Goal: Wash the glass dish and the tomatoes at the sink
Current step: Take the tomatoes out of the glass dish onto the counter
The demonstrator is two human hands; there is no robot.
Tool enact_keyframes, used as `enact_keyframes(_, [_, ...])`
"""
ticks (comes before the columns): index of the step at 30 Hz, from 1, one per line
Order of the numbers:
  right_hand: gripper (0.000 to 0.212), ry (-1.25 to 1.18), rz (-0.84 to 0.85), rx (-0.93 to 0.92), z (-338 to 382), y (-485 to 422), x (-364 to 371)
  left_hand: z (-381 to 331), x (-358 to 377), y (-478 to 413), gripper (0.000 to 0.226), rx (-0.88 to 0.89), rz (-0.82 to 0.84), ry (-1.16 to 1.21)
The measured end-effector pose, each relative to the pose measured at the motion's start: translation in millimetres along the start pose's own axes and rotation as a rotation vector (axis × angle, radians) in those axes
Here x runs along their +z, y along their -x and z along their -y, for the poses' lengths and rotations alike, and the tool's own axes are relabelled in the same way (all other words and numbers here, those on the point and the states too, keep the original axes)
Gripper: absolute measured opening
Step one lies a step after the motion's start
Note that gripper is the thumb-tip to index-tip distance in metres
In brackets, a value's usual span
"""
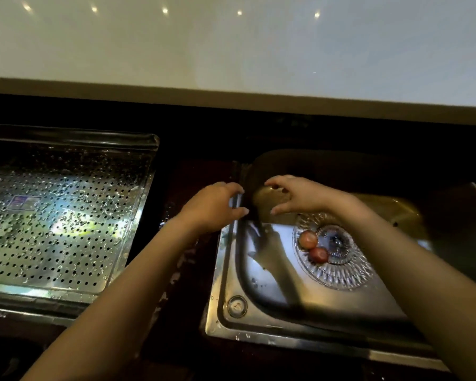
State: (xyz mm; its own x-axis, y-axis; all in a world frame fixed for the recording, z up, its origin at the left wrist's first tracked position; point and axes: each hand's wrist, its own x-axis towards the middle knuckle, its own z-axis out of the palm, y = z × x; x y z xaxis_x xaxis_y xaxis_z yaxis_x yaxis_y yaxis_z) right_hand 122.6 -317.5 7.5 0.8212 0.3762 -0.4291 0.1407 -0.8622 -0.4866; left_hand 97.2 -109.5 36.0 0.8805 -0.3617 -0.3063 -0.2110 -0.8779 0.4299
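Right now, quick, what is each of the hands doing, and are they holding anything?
Left hand: open, fingers spread over the sink rim, holding nothing.
Right hand: open, fingers loosely curved above the basin, holding nothing.

Ahead of me: glossy pale wall panel (231,45), five small bright light spots (164,10) reflected along its top. Below it runs a beige strip (231,96), then dark countertop (198,133). To my left on the counter sits a wet perforated steel tray (66,215), droplets catching light.
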Motion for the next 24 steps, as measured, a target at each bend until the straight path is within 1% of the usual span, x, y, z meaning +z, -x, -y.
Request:
enact_keyframes(4, [0.077, -0.031, 0.080, 0.145, -37, 30, -9, -37, 7, -24, 0.050, 0.095, 0.219, -0.066])
enact_keyframes(8, [0.077, -0.104, 0.132, 0.272, -82, 58, -6, -70, 33, -50, 0.056, 0.133, 0.308, -0.128])
enact_keyframes(11, [0.072, -0.147, 0.157, 0.324, -113, 72, 6, -89, 60, -69, 0.058, 0.169, 0.413, -0.136])
enact_keyframes(15, [0.065, -0.201, 0.163, 0.380, -149, 85, 30, -99, 102, -89, 0.057, 0.168, 0.526, -0.115])
enact_keyframes(17, [0.059, -0.204, 0.143, 0.390, -164, 89, 45, -98, 122, -99, 0.059, 0.147, 0.552, -0.103])
enact_keyframes(19, [0.057, -0.210, 0.127, 0.398, -178, 90, 62, -95, 141, -109, 0.059, 0.124, 0.545, -0.099])
enact_keyframes(24, [0.056, -0.272, 0.058, 0.390, -192, 83, 109, -84, 187, -127, 0.066, 0.077, 0.458, -0.136])
